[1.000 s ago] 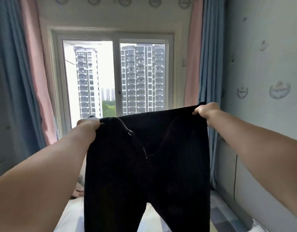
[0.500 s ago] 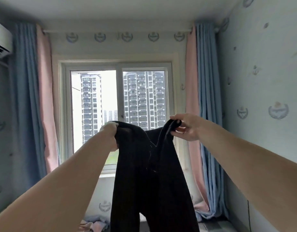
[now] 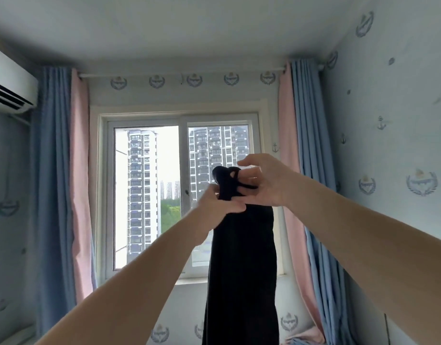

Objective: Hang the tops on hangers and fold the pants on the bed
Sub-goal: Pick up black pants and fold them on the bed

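**Holding the black pants up by the waistband**

Nearest us, our two forearms reach up and forward and meet in front of us. Our left hand (image 3: pixel 219 206) grips the gathered cloth just under the waistband, fingers curled round it. Our right hand (image 3: pixel 266 185) touches the cloth from the other side, a little higher. Its lower fingers (image 3: pixel 251 179) pinch a loop of the waistband, while the top finger is lifted free. The black pants (image 3: pixel 242 270) hang straight down from both hands as one narrow column and run out of the bottom edge. We cannot see the hems, nor the bed below.

We judge the pants are halved lengthwise and ready to be lowered onto the bed. The right-hand pinch looks thin. If it slips, one side of the waistband would drop, the legs would part, and we would have to line them up again. The dark cloth hides the seams, so a twist could go unnoticed. With the hems hidden, they could bunch as they land and leave a crooked fold.

Beyond the pants is the window (image 3: pixel 145 195), with blue and pink curtains (image 3: pixel 52 170) on either side. An air conditioner (image 3: pixel 8 85) sits high on the left wall.
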